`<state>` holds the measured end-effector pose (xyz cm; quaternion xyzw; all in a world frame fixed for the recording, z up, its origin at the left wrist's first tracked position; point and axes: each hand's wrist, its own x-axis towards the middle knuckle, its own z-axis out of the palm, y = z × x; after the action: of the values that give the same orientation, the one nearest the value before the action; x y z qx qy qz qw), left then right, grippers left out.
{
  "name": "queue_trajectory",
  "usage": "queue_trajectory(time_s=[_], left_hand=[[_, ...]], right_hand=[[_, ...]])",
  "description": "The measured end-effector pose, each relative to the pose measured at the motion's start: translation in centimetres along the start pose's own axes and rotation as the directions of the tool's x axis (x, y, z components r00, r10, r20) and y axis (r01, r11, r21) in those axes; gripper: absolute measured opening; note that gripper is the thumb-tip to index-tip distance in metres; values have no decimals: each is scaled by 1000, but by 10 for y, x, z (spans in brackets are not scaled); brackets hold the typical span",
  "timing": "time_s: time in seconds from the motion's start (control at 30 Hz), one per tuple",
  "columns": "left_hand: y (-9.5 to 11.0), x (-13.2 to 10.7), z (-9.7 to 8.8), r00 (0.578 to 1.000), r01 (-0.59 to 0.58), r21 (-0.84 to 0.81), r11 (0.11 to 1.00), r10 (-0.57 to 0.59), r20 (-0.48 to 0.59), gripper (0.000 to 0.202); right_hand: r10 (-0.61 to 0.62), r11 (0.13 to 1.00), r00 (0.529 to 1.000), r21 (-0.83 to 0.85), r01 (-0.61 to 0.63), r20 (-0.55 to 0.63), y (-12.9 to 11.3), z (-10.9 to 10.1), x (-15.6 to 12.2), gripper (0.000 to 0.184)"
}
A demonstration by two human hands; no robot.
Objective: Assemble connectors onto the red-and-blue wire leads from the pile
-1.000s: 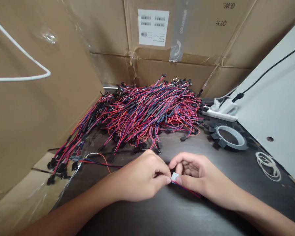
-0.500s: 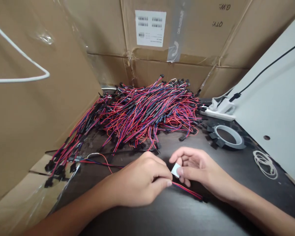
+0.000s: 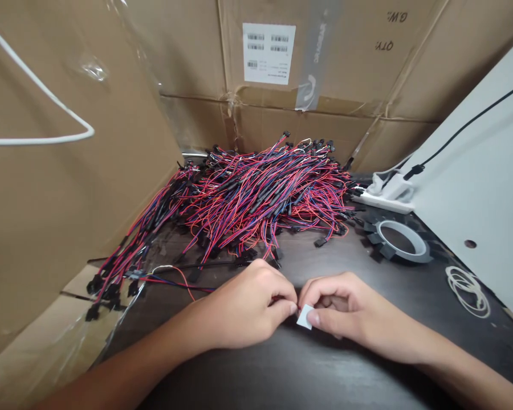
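Observation:
My left hand (image 3: 252, 304) is closed in a pinch on a thin wire harness, whose red, blue and orange wires (image 3: 177, 283) run out to the left behind the wrist. Between the thumb and fingers of my right hand (image 3: 342, 304) is a small pale square sticker (image 3: 305, 317). The fingertips of both hands nearly meet above the dark table. A speck of red wire shows between them, and my right fingers hide the harness's other end.
A big heap of wire harnesses (image 3: 265, 199) with black connectors lies ahead, more spilling left. To the right are a ring (image 3: 402, 239) with dark tape strips around it, a coiled pale cord (image 3: 468, 291) and a white power strip (image 3: 385, 199). Cardboard boxes (image 3: 337, 125) stand behind and left.
My right hand has brought the sticker slightly down and closed its fingers in against the harness. The wire end and black connector that showed below it are now hidden. The view has shifted slightly.

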<state>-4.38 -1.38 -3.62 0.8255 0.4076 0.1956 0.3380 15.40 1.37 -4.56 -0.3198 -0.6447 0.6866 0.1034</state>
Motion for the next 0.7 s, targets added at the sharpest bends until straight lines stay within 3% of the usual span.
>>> queue_trajectory(time_s=[0.17, 0.47, 0.57, 0.7], left_hand=[[-1, 0, -1, 993, 105, 3, 995, -105, 54, 19], [-5, -1, -5, 982, 189, 0, 982, -189, 17, 16], [-4, -2, -6, 988, 154, 25, 988, -154, 7, 17], [-2, -2, -5, 1000, 26, 73, 997, -26, 6, 18]], right_hand=[[25, 1000, 998, -13, -26, -58, 3, -1, 3, 31], [45, 999, 994, 22, -43, -104, -3, -1, 2, 30], [45, 999, 993, 18, -43, -113, -3, -1, 3, 29], [37, 999, 996, -5, -38, -80, -2, -2, 3, 26]])
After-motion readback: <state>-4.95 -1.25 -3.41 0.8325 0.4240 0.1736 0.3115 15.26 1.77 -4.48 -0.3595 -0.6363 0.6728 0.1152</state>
